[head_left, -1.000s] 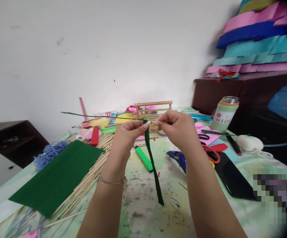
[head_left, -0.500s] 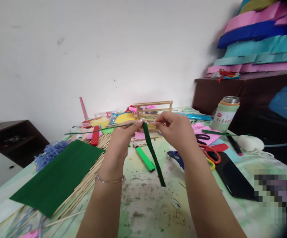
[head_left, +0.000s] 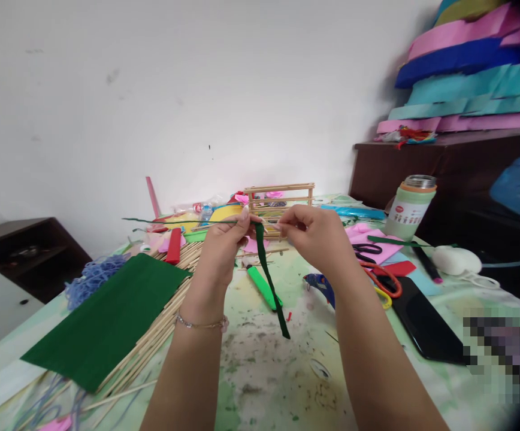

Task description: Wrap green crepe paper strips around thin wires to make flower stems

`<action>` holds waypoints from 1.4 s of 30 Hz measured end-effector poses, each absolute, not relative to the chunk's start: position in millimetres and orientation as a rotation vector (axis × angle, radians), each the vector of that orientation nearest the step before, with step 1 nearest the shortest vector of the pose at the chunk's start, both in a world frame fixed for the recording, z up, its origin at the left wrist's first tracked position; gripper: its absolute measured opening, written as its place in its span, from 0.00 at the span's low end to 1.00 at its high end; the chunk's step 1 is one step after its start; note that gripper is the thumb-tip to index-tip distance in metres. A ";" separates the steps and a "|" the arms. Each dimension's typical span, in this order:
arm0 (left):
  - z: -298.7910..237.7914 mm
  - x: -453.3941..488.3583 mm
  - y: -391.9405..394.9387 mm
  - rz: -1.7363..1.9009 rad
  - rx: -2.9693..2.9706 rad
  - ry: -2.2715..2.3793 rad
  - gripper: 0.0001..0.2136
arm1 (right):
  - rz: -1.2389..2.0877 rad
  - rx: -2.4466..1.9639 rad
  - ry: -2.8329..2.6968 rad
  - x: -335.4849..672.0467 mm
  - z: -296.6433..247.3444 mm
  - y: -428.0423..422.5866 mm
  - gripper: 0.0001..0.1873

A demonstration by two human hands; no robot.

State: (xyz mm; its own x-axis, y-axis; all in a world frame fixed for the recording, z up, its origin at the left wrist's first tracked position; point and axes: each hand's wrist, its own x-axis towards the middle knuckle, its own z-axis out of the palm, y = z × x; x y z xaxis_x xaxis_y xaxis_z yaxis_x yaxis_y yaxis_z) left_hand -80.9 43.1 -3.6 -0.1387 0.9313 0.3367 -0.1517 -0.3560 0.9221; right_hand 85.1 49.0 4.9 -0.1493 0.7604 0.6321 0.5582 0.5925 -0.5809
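The green strip point(head_left: 263, 257) (narrow, limp) dangles slantwise.

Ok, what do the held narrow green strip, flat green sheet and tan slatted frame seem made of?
Held narrow green strip: perhaps felt or crepe paper, matte; it hangs in a soft bend.
Flat green sheet: perhaps felt or paper too; dull, even surface.
Tan slatted frame: likely wood or bamboo, seemingly unvarnished; thin sticks.

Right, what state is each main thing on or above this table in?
Green strip: pinched in the left hand, one end hanging
Insulated bottle: upright, mouth uncapped
Smartphone: flat, unlit
Hot glue gun: on or off unclear
Stick frame: standing upright
Green sheet: spread out, unfolded
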 end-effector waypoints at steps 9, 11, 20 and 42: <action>-7.8 -80.1 46.5 1.535 1.254 0.889 0.19 | 0.228 -1.032 -1.841 83.7 3.8 49.2 0.06; -8.8 -76.1 46.2 1.586 1.257 0.909 0.18 | 0.217 -1.021 -1.828 83.7 2.8 50.9 0.06; -10.9 -64.4 46.3 1.738 1.098 0.984 0.16 | 0.034 -0.984 -1.820 82.0 2.2 49.5 0.06; -12.3 -58.1 42.9 1.703 1.302 1.019 0.12 | 0.313 -1.022 -1.708 91.4 -0.3 55.7 0.06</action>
